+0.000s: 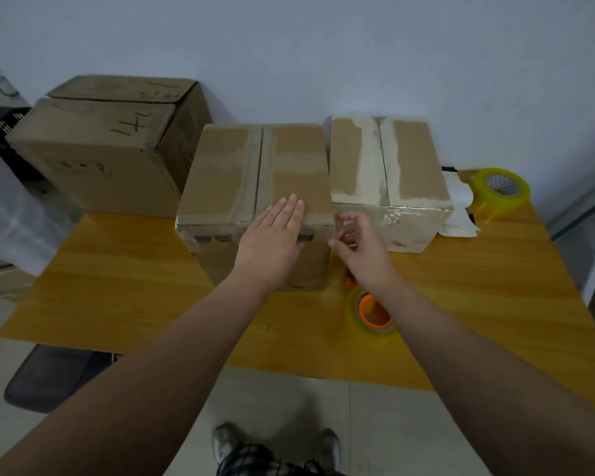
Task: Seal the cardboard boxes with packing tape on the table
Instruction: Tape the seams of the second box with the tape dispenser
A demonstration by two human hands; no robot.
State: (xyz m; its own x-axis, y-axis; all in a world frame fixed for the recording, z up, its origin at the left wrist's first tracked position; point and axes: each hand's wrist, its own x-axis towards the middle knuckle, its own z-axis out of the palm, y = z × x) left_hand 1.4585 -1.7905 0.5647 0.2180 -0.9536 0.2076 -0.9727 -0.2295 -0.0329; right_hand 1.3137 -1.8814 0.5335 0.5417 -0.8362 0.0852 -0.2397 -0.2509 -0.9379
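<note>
Pressing box (227, 173) top, left hand (272, 235) flat

Left hand (272, 235) flat — right hand (358, 243) curled

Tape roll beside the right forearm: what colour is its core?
Orange, inside the yellowish translucent tape roll; head view.

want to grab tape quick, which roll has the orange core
The near roll, by the middle box's front corner; the far-right roll has a grey core.
</note>
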